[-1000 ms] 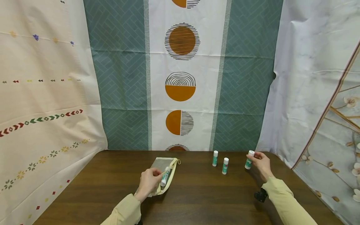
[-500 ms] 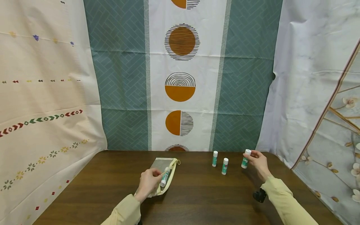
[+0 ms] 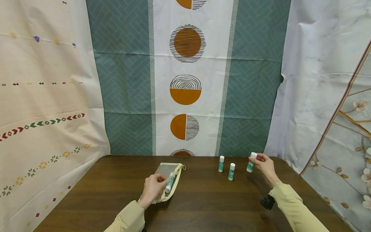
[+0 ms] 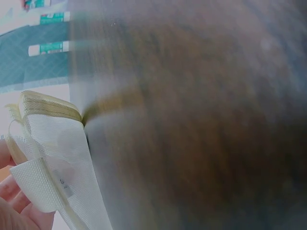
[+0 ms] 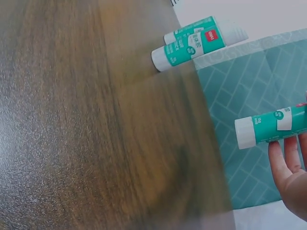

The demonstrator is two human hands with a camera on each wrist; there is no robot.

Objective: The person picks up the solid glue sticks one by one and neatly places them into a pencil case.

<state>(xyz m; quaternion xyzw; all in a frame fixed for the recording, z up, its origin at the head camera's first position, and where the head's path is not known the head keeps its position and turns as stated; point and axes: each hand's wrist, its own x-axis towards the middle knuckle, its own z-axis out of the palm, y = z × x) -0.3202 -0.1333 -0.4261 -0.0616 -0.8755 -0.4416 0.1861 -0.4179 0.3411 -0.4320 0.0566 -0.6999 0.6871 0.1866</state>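
My right hand [image 3: 266, 167] grips a green-and-white glue stick [image 3: 250, 165] near its upper part. In the right wrist view this glue stick [image 5: 273, 125] looks raised off the table. Two more glue sticks, one farther back [image 3: 221, 164] and one nearer [image 3: 231, 171], stand upright to its left. On the left of the table my left hand [image 3: 153, 189] pinches the edge of a pale mesh zip pouch [image 3: 167, 168], holding its mouth apart. One glue stick [image 3: 170, 183] lies inside the pouch. Part of the pouch is hidden under that hand.
The dark wooden table [image 3: 203, 203] stretches between the two hands. Behind it hangs a green-and-white patterned curtain [image 3: 127, 129]. Pale cloths drape along the left and right sides.
My right hand has moved the glue stick a little to the left and slightly up. The left hand and the pouch stay where they were.
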